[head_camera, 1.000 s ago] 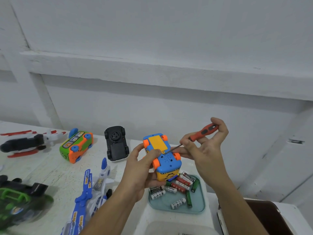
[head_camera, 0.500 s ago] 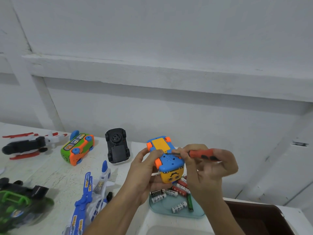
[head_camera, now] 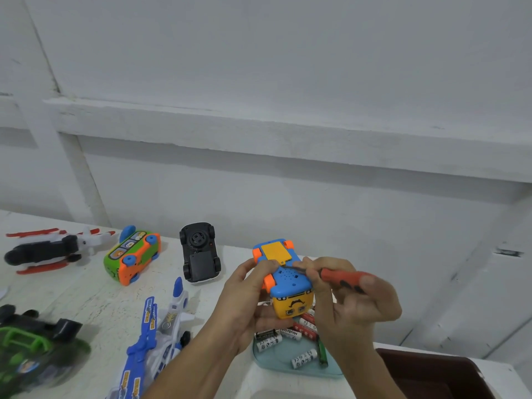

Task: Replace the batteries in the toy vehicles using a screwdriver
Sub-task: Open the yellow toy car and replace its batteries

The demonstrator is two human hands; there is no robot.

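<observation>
Both hands work just right of centre in the frame, low down. At far left, untouched on the white table [head_camera: 86, 300], lie a helicopter [head_camera: 51, 250], a green and orange bus [head_camera: 132, 254], an upturned black car [head_camera: 200, 251] and a blue and white plane [head_camera: 155, 335].

Next comes the left hand [head_camera: 247, 300], fingers curled round the blue and yellow toy bus [head_camera: 288, 280] and holding it belly-up above the tray [head_camera: 276, 367] of loose batteries [head_camera: 302, 357]. Its yellow battery cover [head_camera: 275, 251] is still closed.

To the right, the screwdriver [head_camera: 345, 279] has changed most. A second ago its red handle stood raised toward the upper right, the shaft slanting down. Now it lies almost level, and the tip rests at the lower right corner of the cover. The right hand [head_camera: 354, 309] has dropped with it, fingers wrapped round the handle, forefinger close to the shaft. The toy has drifted slightly right and lower in the frame.

I judge the tip is now seated on the cover screw, so loosening is beginning; the screw itself is too small to make out.

At lower right sits a dark brown bin [head_camera: 431, 372].
</observation>
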